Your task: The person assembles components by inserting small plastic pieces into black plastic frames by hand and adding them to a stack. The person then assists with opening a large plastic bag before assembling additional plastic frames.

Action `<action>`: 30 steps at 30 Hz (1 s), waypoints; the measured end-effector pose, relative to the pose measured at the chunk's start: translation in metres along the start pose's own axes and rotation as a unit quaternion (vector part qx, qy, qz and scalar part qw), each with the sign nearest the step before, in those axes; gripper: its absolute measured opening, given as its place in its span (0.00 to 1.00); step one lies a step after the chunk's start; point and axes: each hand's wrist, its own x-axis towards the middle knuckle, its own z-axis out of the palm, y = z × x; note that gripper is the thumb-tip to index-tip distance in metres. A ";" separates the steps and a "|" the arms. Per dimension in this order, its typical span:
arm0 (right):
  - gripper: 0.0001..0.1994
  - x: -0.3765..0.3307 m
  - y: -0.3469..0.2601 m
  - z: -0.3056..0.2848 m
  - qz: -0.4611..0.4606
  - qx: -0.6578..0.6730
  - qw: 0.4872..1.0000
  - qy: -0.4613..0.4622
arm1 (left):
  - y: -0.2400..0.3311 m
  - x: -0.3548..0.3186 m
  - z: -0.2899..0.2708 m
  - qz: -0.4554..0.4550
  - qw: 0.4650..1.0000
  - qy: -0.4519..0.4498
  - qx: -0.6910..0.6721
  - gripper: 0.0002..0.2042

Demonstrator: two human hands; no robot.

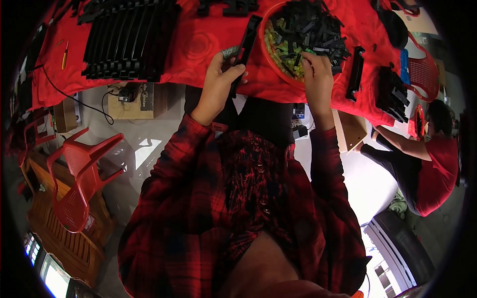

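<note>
A long, narrow black plastic part (247, 42) stands tilted in my left hand (222, 79), with the fingers and thumb closed round its lower half. My right hand (318, 74) is at the near rim of a round orange-red basin (272, 58), its fingertips pinched together among the pieces. Small black plastic pieces (310, 30) fill most of the basin, and yellow-green translucent pieces (288, 62) show along its left and near side. Whatever sits between my right fingertips is too small to make out.
A row of long black parts (126, 42) lies on the red tablecloth (196, 47) at left, near a yellow-handled screwdriver (65, 55). More black parts (392, 94) lie at right beside a single bar (356, 74). Another person (435, 159) sits at right. A red chair (82, 174) stands at left.
</note>
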 end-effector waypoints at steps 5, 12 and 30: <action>0.11 0.003 -0.001 0.009 0.006 -0.038 0.999 -0.013 | -0.004 -0.002 -0.005 0.004 1.000 -0.005 -0.006 0.17; 0.10 0.004 0.001 0.008 0.021 -0.022 0.999 -0.025 | -0.006 -0.003 -0.009 -0.005 1.000 -0.018 -0.010 0.19; 0.08 0.018 -0.015 0.021 -0.097 -0.142 0.983 -0.067 | -0.008 -0.001 -0.009 -0.011 0.998 -0.017 -0.053 0.18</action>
